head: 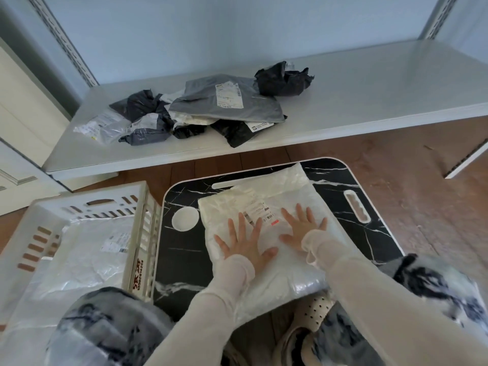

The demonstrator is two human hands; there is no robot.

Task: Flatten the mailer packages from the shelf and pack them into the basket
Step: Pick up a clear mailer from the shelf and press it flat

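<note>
White mailer (266, 196) lies on the black table (184, 249), long axis seemingly running away from the person; left hand (244, 241) and right hand (301, 228) press it, fingers spread flat. Nearer the left hand stands the basket (142, 207).

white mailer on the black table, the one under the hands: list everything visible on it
The white mailer is a glossy, crinkled plastic bag, slightly translucent, lying flat and askew on the black marble-pattern table. A shipping label with barcodes and a small red mark sits near its middle. Both hands press it with spread, straight fingers: the left hand just below the label, the right hand further right. Its near end seems to overhang the table's edge toward the person.
</note>
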